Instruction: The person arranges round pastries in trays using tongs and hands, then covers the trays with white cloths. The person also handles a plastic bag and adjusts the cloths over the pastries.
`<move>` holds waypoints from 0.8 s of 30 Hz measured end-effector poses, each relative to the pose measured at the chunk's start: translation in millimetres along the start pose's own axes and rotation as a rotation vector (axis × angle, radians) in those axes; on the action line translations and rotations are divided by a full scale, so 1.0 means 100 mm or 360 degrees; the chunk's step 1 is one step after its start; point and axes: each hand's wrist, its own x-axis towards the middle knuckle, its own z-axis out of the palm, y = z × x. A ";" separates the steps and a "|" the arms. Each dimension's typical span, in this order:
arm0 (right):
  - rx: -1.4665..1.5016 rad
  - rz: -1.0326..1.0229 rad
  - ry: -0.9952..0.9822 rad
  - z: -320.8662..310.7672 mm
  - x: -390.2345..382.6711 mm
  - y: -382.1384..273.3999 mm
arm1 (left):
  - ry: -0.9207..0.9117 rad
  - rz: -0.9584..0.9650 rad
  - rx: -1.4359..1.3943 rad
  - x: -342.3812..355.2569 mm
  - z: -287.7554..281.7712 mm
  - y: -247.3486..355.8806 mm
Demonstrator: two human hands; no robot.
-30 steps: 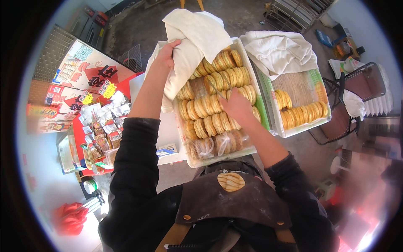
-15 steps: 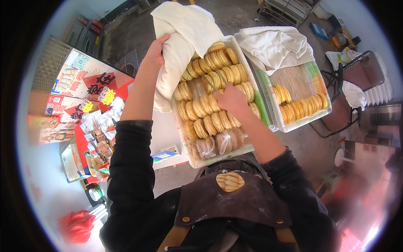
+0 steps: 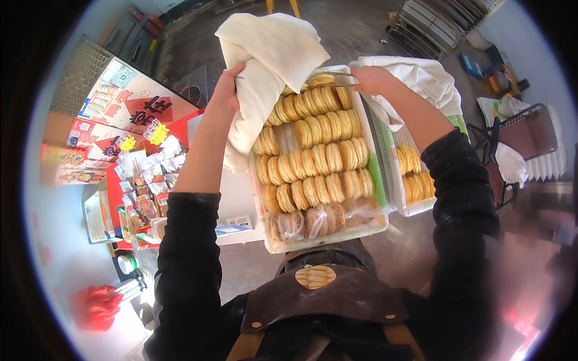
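My left hand (image 3: 232, 87) is closed on a bunched white cloth (image 3: 272, 48), lifting it over the upper left of a large tray (image 3: 380, 180). The tray holds rows of round golden flaky pastries (image 3: 310, 159), with clear plastic bags over the bottom row. My right hand (image 3: 367, 78) grips thin metal tongs (image 3: 340, 75) at the tray's top right corner; their tips reach a pastry (image 3: 322, 79) at the back, and whether they clasp it is unclear. Right of this, partly behind my right arm, a second tray (image 3: 404, 204) holds more pastries under a crumpled white cloth (image 3: 421, 75).
On the left, a counter (image 3: 238, 180) carries printed sign boards (image 3: 129, 99) and small packaged snacks (image 3: 144, 192). A folding chair (image 3: 530, 135) stands at the right. A metal rack (image 3: 424, 27) is at the back, and a red bag (image 3: 96, 304) lies lower left.
My right hand with the tongs has moved up and right, from the middle rows to the top right corner of the tray. My left hand still holds the cloth up.
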 end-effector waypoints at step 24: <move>-0.0152 -0.0444 -0.0246 -0.06 0.93 0.34 | 0.0116 0.0047 -0.0206 -0.11 0.10 -0.09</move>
